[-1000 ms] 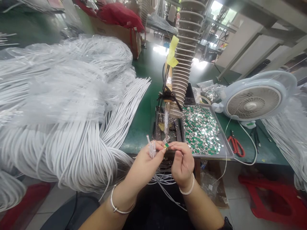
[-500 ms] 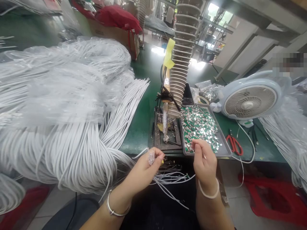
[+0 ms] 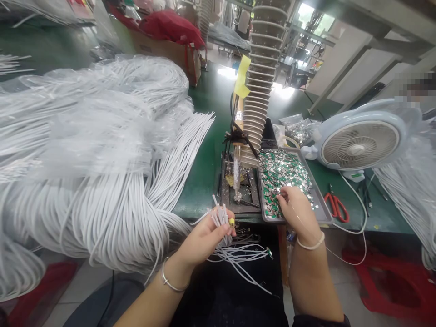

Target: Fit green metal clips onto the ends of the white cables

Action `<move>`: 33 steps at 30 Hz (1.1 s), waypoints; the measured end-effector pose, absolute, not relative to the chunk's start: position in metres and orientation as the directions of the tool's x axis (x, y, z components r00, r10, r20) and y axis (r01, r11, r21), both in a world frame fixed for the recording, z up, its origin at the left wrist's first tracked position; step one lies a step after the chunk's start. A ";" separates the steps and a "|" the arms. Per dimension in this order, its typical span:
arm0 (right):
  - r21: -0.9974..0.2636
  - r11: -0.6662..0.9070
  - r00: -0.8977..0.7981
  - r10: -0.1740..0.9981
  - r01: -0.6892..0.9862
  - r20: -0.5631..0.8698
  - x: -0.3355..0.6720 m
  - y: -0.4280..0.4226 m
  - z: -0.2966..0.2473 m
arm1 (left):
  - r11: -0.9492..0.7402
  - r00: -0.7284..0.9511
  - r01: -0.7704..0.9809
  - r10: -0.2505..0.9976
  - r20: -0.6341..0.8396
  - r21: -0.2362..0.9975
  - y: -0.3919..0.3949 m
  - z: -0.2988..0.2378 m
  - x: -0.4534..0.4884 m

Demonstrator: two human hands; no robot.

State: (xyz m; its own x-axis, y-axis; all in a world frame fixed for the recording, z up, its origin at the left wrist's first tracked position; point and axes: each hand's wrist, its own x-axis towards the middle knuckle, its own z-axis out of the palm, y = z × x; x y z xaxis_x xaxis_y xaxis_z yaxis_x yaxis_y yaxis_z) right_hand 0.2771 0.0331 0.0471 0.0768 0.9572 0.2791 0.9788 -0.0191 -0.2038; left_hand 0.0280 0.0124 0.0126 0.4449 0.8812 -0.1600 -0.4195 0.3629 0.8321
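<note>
- We grip white cables (image 3: 220, 216) in our left hand (image 3: 203, 236), near the soldering iron (image 3: 237, 165).
- Our right hand (image 3: 297, 210) bends over green-and-silver boards (image 3: 283, 169) in the tray (image 3: 321, 211); whether it pinches one, we cannot tell.

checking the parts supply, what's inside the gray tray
The gray tray holds many small green and silver pieces, with bare tray along its right side. The right hand covers part of it near the front; whatever lies beneath the top pieces is hidden too.
</note>
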 end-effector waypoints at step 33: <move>-0.572 0.527 -0.022 0.747 0.628 0.664 0.181 0.002 0.047 | 0.274 0.266 -0.459 0.950 -0.163 0.845 0.007 0.037 0.058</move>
